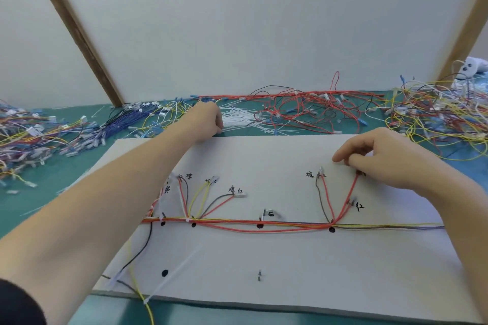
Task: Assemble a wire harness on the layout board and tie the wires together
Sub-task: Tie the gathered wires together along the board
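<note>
— White cable ties [241, 116] heaped just beyond the layout board [264, 258]; left hand [208, 119] curled among them, grip hidden. Pinch out only one.

— Right hand [369, 158] pinching red wires [352, 190] at the upper-right post. Keep taut; tie at trunk junction [332, 225].

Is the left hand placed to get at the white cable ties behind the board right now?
Probably yes. The left hand lies past the far edge of the layout board, right at the pile of white cable ties. Nothing lies between them, though whether it already holds one is hidden.
</note>
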`<state>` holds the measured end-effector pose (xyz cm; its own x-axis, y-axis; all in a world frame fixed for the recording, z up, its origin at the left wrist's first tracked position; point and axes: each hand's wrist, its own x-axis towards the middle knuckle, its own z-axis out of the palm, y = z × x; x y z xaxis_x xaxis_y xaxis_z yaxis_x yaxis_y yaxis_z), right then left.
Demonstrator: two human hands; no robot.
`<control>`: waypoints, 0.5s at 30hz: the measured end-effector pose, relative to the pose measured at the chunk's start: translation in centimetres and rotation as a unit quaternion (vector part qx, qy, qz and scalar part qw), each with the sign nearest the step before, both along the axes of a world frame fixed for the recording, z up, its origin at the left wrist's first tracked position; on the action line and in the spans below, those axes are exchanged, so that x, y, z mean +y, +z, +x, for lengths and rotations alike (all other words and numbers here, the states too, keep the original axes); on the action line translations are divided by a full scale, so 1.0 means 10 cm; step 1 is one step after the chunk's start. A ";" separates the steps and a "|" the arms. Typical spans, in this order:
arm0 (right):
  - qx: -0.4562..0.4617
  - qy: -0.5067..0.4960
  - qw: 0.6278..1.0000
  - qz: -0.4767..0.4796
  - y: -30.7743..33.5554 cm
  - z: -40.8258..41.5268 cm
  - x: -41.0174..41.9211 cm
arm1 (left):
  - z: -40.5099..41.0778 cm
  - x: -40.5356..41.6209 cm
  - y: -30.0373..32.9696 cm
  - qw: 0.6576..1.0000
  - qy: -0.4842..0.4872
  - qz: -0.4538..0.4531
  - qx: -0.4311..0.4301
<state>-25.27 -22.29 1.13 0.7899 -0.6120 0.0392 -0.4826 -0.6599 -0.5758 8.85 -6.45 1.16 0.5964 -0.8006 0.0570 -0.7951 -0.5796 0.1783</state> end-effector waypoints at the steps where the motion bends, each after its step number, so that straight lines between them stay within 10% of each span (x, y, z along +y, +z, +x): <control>1: -0.002 -0.001 1.000 0.002 0.00 0.00 0.00 | 0.01 0.01 0.00 1.000 0.003 -0.007 0.008; 15: -0.041 -0.015 0.999 0.000 -0.02 0.01 0.00 | -0.10 0.36 0.47 0.980 0.080 -0.181 0.031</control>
